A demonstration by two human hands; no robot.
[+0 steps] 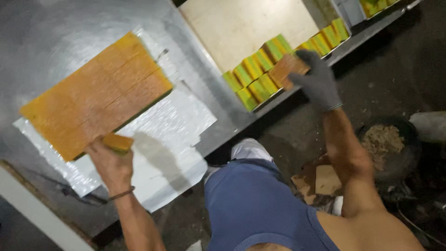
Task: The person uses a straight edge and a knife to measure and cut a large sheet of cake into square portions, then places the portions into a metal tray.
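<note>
Head view: big steel table point(55, 42), flat orange scored slab point(95, 93) on crinkled white sheet point(172, 125); tray point(278, 90) lined with green-yellow blocks point(253, 76). Gloved right hand point(316, 81) grips an orange block point(288, 69) over them; bare left hand point(111, 160) clamps a small piece point(117, 142) at the slab's edge.

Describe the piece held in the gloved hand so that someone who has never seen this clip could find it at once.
Start at the pale board at the top of the steel table; rows of yellow-and-green cut pieces line its near edge. At the right end of those rows the grey-gloved right hand grips one cut piece. Unlike its neighbours, it shows a brown-orange face.
</note>
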